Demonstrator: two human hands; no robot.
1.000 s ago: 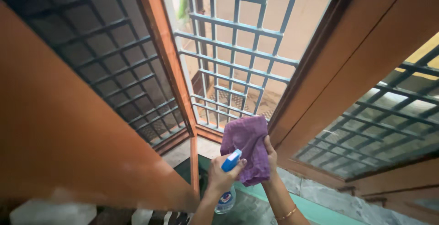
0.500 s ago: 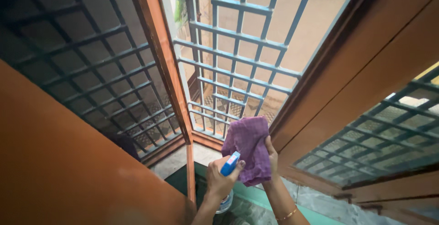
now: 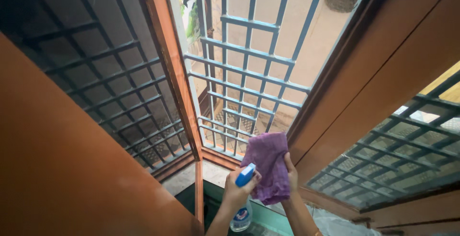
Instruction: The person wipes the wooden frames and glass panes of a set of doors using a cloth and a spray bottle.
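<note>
The soft purple cloth (image 3: 268, 171) looks matt and fuzzy; beside it, the clear plastic spray bottle with blue nozzle (image 3: 242, 206) is glossy; behind it, painted blue-grey metal grille (image 3: 244, 73), smooth brown wooden frame (image 3: 170, 63).

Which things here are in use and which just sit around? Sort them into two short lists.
In use:
- left hand holding the spray bottle with the blue nozzle
- right hand holding the purple cloth

Just around:
- blue window grille
- open wooden shutters on both sides
- stone sill below
- plants outside
</note>
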